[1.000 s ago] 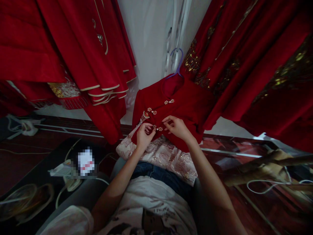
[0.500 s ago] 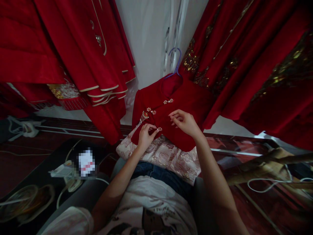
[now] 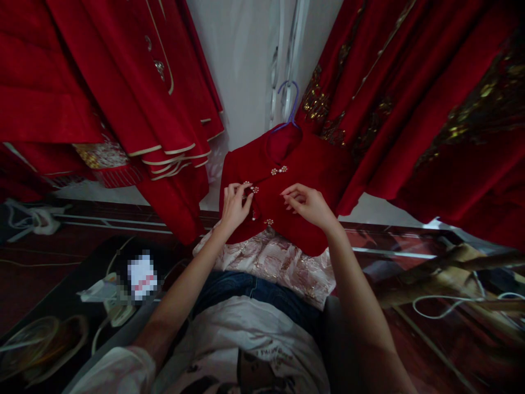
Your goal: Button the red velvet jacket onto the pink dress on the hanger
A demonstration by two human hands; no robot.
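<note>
A short red jacket (image 3: 303,219) hangs on a purple hanger (image 3: 293,104) in front of me, its lower part over pale pink brocade cloth (image 3: 246,254) on my lap. Bent around a beaded brooch with a dangling tassel (image 3: 254,215), at the jacket's left side, is my left hand (image 3: 235,207); its fingers hide most of the brooch. Beaded flower fasteners show at the collar (image 3: 279,171), by my left fingertips (image 3: 255,190) and near the hem (image 3: 268,222). My right hand (image 3: 305,202) is pinched over the jacket front; anything between its fingertips is too small to make out.
Red garments with pale piping (image 3: 164,126) hang at left, and red ones with gold sequins (image 3: 369,126) at right. A dark surface at lower left bears a blurred-out item (image 3: 142,276), cables and a round container (image 3: 30,339). Wooden poles (image 3: 443,273) lie at right.
My left hand has moved up and left from the hem fastener to the brooch, whose tassel now dangles to the right of the fingers. The right hand keeps its pinch, nearly still.
</note>
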